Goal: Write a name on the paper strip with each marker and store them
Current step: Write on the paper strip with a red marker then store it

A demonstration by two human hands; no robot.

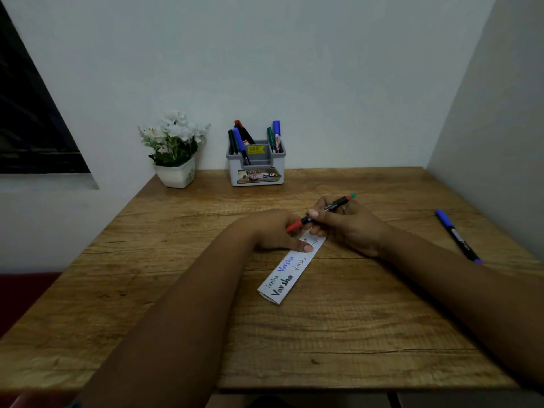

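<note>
A white paper strip (290,275) lies slanted on the wooden table (176,290), with a name written on it several times in black, blue and thin ink. My right hand (350,228) grips a black marker (326,209) with a red cap at one end and a green tip at the other, held over the strip's far end. My left hand (273,231) pinches the red cap, and one of its fingers presses on the strip. A blue-capped marker (457,235) lies on the table at the right.
A grey pen holder (255,166) with several markers stands at the back by the wall. A white pot of white flowers (174,151) sits to its left. A wall runs close along the table's right side.
</note>
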